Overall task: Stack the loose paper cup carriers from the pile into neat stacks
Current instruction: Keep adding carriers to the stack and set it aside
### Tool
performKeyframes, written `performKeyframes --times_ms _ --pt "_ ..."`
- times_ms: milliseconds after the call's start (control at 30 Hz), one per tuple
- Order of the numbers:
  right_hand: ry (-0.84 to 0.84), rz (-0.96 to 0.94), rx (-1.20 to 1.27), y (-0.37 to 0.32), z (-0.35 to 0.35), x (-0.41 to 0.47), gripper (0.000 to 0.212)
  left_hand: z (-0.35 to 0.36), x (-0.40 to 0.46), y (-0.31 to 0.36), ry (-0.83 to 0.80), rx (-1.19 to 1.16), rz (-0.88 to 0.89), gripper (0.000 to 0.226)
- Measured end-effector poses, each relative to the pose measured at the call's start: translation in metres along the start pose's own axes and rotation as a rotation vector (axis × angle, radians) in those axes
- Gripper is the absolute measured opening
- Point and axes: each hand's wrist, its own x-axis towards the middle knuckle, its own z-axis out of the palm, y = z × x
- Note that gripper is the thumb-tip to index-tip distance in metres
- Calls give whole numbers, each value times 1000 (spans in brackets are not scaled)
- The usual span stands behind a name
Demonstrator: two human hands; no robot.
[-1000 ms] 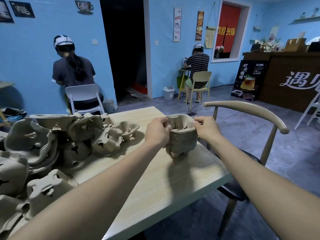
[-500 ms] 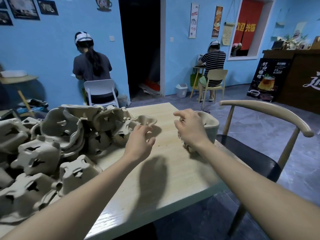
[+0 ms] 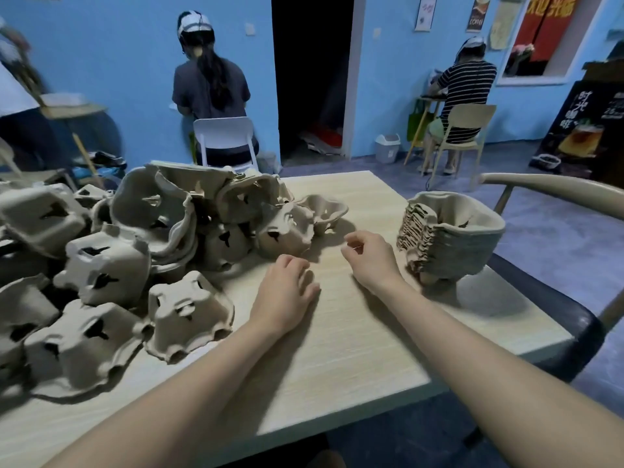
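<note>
A loose pile of grey-brown pulp cup carriers (image 3: 111, 265) covers the left half of the wooden table (image 3: 354, 349), most of them upside down. A neat stack of nested carriers (image 3: 449, 238) stands near the table's right edge. My left hand (image 3: 283, 292) hovers low over the table with loosely curled fingers, just right of the pile and near an overturned carrier (image 3: 285, 233). My right hand (image 3: 371, 255) hangs between the pile and the stack, fingers loosely curled, holding nothing. One upright carrier (image 3: 326, 212) lies at the pile's far right.
A wooden armchair (image 3: 557, 194) with a dark seat stands against the table's right side. Two people sit with their backs to me at the blue wall, on a white chair (image 3: 224, 136) and a yellow chair (image 3: 467, 126). A small bin (image 3: 387, 148) stands by the dark doorway.
Both hands have let go of the neat stack and moved left toward the loose pile. The stack stays at the table's right edge. My view has swung left and down.
</note>
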Motion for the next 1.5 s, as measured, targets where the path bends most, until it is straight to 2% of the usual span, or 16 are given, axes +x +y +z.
performKeyframes --times_ms 133,267,633,767,1000,1133,1300,1433,1500 --pt "-45 51 135 -2 23 15 25 4 0 -5 18 -4 9 41" --pt "-64 130 326 -13 46 29 10 6 0 -7 39 -1 4 39" --pt "-99 333 656 -24 57 40 25 7 -1 -7 60 19 8 36" --pt "-8 339 634 -25 44 34 31 6 -2 -6 59 32 -8 35" --pt "121 298 517 -21 18 17 22 2 -5 -4 73 -47 9 33" --pt "164 243 438 -19 1 9 25 -5 -8 3 193 -157 44 19" --pt "152 166 352 -23 -12 -3 30 -25 -4 20 299 -297 89 14" --pt "50 90 360 -38 -19 -19 20 -40 2 30 267 -330 23 17" --pt "-7 24 367 -48 -24 -27 23 -47 4 32 247 -352 -10 20"
